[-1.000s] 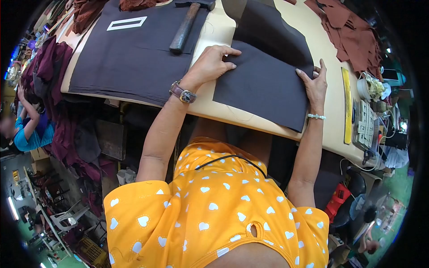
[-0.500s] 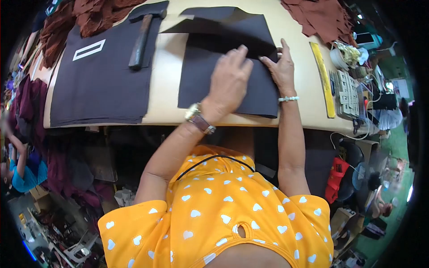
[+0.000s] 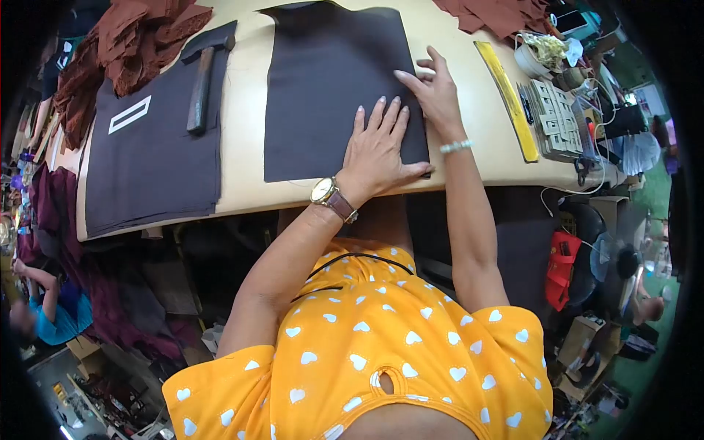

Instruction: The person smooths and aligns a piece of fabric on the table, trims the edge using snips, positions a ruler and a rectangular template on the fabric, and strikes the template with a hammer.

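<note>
Spread flat, my left hand [image 3: 379, 147] presses palm down on the lower right part of a dark fabric panel [image 3: 315, 95], its thumb along the near right corner. A watch is on that wrist. At the panel's right edge, my right hand [image 3: 438, 94] has its fingers apart, with the thumb over or beside the edge; I cannot tell whether it touches. A beaded bracelet circles that wrist. The panel lies flat on the pale table [image 3: 246, 88]. To the left, a hammer [image 3: 200, 92] rests on a stack of dark fabric pieces [image 3: 161, 161].
A white rectangular frame [image 3: 130, 115] lies on the left stack. Brown fabric pieces [image 3: 147, 37] are heaped at the far left, with more brown fabric [image 3: 499, 18] at the far right. A yellow ruler [image 3: 510, 103] and a strapped pale block [image 3: 555, 121] are at the right.
The raised dark fabric has come down flat. My left hand has gone from blurred motion to lying spread on it, lower down. The view has shifted slightly.
</note>
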`<action>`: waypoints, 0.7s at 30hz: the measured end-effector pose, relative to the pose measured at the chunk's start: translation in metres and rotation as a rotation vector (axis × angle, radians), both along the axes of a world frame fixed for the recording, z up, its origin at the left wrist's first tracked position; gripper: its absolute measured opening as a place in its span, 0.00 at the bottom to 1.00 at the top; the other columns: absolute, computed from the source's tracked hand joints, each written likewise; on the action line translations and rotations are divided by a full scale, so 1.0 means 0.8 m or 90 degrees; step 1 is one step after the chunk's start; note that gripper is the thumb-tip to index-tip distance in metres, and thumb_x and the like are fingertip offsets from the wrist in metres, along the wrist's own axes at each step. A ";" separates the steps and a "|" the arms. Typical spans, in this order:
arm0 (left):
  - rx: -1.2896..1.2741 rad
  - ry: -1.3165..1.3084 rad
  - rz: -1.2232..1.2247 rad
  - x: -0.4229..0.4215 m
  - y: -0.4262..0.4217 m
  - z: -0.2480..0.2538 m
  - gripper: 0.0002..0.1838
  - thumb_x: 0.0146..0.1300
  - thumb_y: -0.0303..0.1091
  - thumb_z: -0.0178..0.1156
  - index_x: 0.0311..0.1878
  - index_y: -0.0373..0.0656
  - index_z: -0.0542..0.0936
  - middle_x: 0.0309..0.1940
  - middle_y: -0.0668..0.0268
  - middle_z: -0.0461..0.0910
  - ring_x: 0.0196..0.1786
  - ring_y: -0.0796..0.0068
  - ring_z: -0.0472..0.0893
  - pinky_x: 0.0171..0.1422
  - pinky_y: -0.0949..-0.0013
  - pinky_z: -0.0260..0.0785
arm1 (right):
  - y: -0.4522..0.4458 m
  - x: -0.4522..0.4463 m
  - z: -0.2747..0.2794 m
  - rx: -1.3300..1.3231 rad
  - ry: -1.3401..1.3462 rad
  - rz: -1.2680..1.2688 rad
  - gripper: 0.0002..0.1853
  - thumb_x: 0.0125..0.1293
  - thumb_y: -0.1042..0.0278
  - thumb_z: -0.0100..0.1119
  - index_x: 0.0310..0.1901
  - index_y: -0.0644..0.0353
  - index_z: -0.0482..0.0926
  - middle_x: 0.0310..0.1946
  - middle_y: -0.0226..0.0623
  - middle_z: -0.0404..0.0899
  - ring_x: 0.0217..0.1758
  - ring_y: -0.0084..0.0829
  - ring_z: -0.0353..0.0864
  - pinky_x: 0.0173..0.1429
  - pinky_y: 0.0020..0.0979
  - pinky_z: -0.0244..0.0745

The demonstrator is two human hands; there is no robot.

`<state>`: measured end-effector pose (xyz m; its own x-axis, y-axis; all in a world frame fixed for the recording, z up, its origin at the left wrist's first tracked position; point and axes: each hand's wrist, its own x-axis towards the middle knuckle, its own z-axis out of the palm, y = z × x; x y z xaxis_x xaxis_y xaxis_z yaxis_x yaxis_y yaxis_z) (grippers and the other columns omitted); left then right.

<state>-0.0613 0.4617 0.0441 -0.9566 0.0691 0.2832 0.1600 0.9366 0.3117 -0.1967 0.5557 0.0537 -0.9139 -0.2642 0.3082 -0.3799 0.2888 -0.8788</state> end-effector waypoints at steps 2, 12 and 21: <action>0.018 0.005 -0.001 0.002 0.000 0.002 0.52 0.49 0.71 0.54 0.66 0.36 0.61 0.68 0.53 0.58 0.72 0.56 0.53 0.72 0.47 0.44 | 0.026 0.033 0.009 -0.043 0.019 0.049 0.30 0.61 0.68 0.60 0.62 0.71 0.61 0.48 0.48 0.77 0.44 0.31 0.79 0.49 0.29 0.74; 0.017 0.004 -0.001 0.002 0.001 0.000 0.53 0.47 0.71 0.56 0.67 0.38 0.61 0.69 0.53 0.55 0.72 0.55 0.52 0.71 0.44 0.44 | 0.111 0.114 0.023 0.374 0.165 0.259 0.25 0.67 0.72 0.45 0.66 0.57 0.59 0.57 0.30 0.74 0.67 0.39 0.63 0.68 0.51 0.51; 0.047 0.013 -0.005 0.004 0.001 0.010 0.52 0.46 0.69 0.59 0.65 0.36 0.62 0.67 0.52 0.58 0.70 0.53 0.55 0.71 0.44 0.44 | 0.059 -0.027 0.003 0.385 0.226 0.247 0.24 0.71 0.69 0.40 0.68 0.56 0.56 0.59 0.31 0.72 0.67 0.37 0.63 0.70 0.46 0.48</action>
<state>-0.0584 0.4626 0.0521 -0.9501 0.0554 0.3069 0.1746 0.9099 0.3764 -0.2184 0.6031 0.0560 -0.5971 -0.7569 0.2656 -0.7783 0.4666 -0.4201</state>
